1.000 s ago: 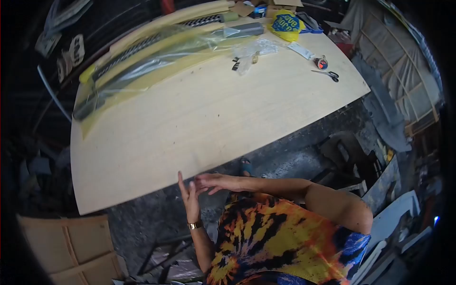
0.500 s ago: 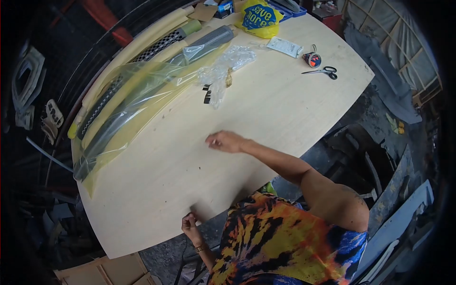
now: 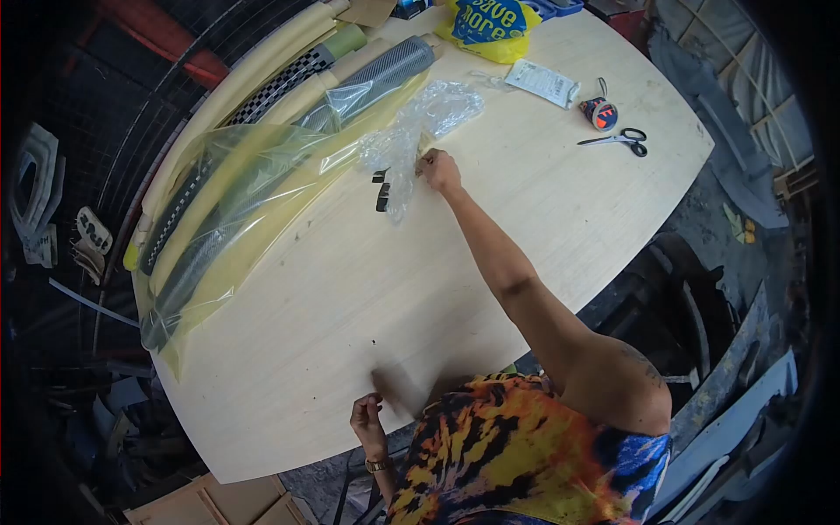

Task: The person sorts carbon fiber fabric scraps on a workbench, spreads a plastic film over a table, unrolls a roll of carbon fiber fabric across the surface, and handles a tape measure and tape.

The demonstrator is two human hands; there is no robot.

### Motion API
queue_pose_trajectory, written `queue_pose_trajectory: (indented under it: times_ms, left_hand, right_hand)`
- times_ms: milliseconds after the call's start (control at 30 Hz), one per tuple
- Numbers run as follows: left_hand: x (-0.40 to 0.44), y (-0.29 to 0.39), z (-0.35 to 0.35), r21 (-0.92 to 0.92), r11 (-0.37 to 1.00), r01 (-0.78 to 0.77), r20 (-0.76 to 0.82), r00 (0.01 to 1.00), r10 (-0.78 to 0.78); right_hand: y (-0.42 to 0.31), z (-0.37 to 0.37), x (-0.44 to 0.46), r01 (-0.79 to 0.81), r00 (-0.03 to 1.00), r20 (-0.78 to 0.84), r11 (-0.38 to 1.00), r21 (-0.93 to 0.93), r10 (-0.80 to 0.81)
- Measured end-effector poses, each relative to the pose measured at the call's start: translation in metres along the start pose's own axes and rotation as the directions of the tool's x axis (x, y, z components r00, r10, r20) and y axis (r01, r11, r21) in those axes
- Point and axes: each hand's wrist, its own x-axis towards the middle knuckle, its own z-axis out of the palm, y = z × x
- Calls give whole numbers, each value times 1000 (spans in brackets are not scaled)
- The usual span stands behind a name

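My right hand [image 3: 440, 170] reaches across the pale tabletop [image 3: 289, 359] to the crumpled clear plastic [image 3: 401, 166]. Its fingers are pinched at the plastic's right edge, and whatever is between them is too small to make out. Just left of the plastic's lower end lie small black pieces [image 3: 381, 194]. Near the table's front edge hovers my left hand [image 3: 367, 423], wearing a wristwatch [image 3: 377, 465]. Its fingers are curled together, and I cannot tell what, if anything, they hold.
Long rolls [image 3: 289, 87] of sheet material, partly under clear yellowish film [image 3: 232, 262], lie along the left side. Toward the back right are scissors [image 3: 626, 140], a round tape-like item [image 3: 598, 112], a white packet [image 3: 542, 83] and a yellow bag [image 3: 492, 35].
My right hand has moved forward from the middle of the table to the clear plastic. The left hand stays near the front edge, still curled. The view has shifted slightly.
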Motion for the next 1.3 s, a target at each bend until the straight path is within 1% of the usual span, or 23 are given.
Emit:
queue_pose_trajectory:
  times_ms: [67,100,167,300,333,367,433,533,567,633,667,733,767,800,867,967,1033,1067,1133,1167,1233,1267,1300]
  left_hand:
    - [-1,2,2,9,1000,-7,20,1000,7]
    - [-1,1,5,6,1000,-6,24,1000,6]
    - [1,-6,8,-8,1000,19,43,999,-18]
    - [16,-8,22,-3,1000,15,126,992,-14]
    - [20,-11,24,46,998,-36,147,989,29]
    - [23,-14,23,95,992,-88,163,984,72]
    - [30,-10,22,109,990,-93,150,986,76]
    - [44,-4,21,143,986,-89,130,989,70]
    - [47,-2,18,157,984,-79,118,991,61]
    - [52,12,18,185,972,-148,121,984,127]
    - [48,18,19,184,971,-150,94,986,135]
    - [39,9,16,97,990,-101,17,995,100]
    - [34,0,12,47,997,-68,-24,997,69]
    - [31,-12,7,41,998,-57,-27,998,58]
    - [22,-39,-3,-6,999,-34,-3,999,34]
    - [16,-39,16,92,996,-18,37,999,15]
    - [12,-18,37,174,983,-60,85,995,46]
    - [11,-11,46,189,976,-109,109,990,89]
    - [4,-2,55,260,956,-136,128,986,105]
    - [2,1,57,279,950,-144,128,985,112]
    - [2,-3,57,265,956,-129,147,985,92]
    - [2,-5,55,253,960,-121,143,986,87]
    - [5,-5,55,241,964,-117,141,986,85]
  right_hand:
    - [7,6,4,104,995,-9,983,151,-104]
    - [9,0,2,104,995,-13,984,147,-103]
    - [13,-21,-14,-38,982,182,888,459,-52]
    - [10,-88,-48,4,970,205,855,519,-129]
    - [14,-105,-54,33,963,205,831,556,-175]
    - [22,-117,-53,34,964,206,849,527,-166]
    - [24,-145,-43,142,949,212,916,375,-235]
    - [-3,-143,-14,420,891,80,880,221,-446]
    - [-17,-141,-4,474,878,61,880,29,-475]
    - [-40,-165,16,600,797,105,762,-242,-594]
    - [-50,-172,29,584,810,163,754,-302,-563]
    - [-63,-176,48,615,761,162,620,-488,-628]
    - [-70,-172,49,578,790,191,604,-548,-583]
    - [-72,-161,54,554,793,160,586,-591,-588]
    - [-68,-127,55,522,807,145,577,-628,-572]
    - [-48,-84,60,599,752,337,376,-707,-566]
    - [-45,-73,46,677,731,543,336,-655,-414]
    - [-49,-71,47,645,750,635,420,-638,-187]
    - [-47,-72,34,574,738,671,585,-573,-66]
    - [-43,-75,23,521,768,637,651,-552,-75]
    - [-49,-85,-11,520,771,634,630,-576,-57]
    - [-39,-82,-28,577,768,632,546,-607,-108]
    - [-23,-80,-41,632,759,609,486,-603,-231]
